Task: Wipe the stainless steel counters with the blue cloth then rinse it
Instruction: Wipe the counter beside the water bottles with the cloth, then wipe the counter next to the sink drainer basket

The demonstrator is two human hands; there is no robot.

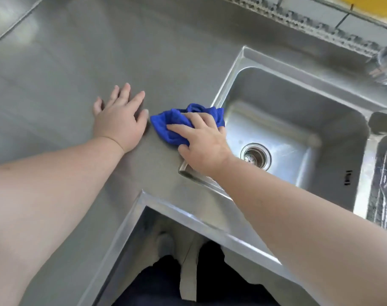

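The blue cloth (pixel 170 125) lies bunched on the stainless steel counter (pixel 99 51), right at the left rim of the sink (pixel 239 69). My right hand (pixel 201 142) presses down on the cloth with its fingers curled over it, and part of the cloth pokes out past the fingertips toward the sink edge. My left hand (pixel 119 118) rests flat on the counter just left of the cloth, fingers spread, holding nothing.
The sink basin has a round drain strainer (pixel 256 156) at its bottom. A second basin (pixel 382 184) adjoins on the right. A tap (pixel 384 60) shows blurred at the upper right. The counter forms an L with its inner corner (pixel 143 195) in front of me.
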